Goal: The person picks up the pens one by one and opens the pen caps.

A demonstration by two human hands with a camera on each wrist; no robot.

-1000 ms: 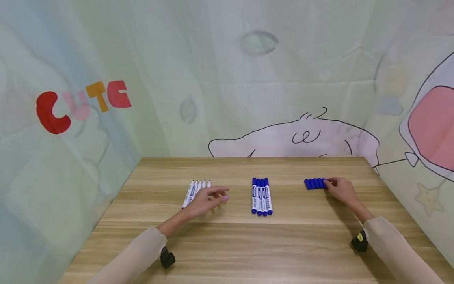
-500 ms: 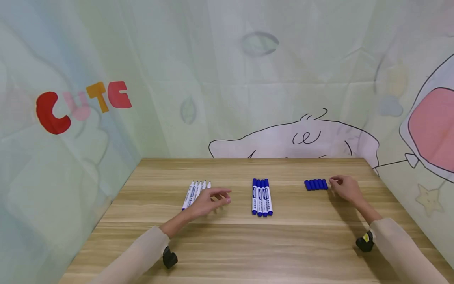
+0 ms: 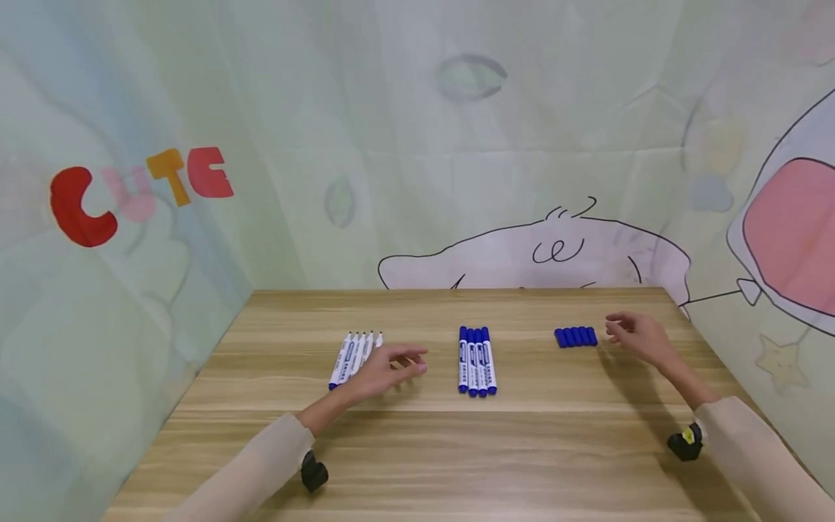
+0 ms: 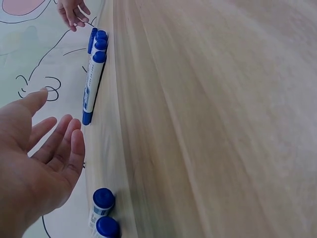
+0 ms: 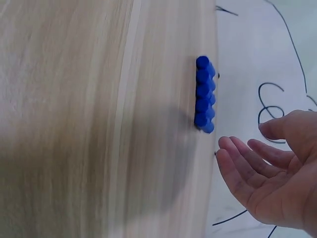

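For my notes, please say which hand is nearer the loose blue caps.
The right hand, just right of the blue caps; the left hand is far left of them.

The caps (image 3: 575, 337) look smooth plastic, the tabletop (image 3: 457, 457) grained wood.

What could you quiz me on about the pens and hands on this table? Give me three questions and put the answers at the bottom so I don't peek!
1. How many loose blue caps lie in the row near the right hand?

2. In the head view, which group lies in the middle?
A) uncapped markers
B) capped markers
C) loose blue caps

3. True or false: the fingers of the left hand are not gripping any marker.

Key: 1. Five. 2. B. 3. True.
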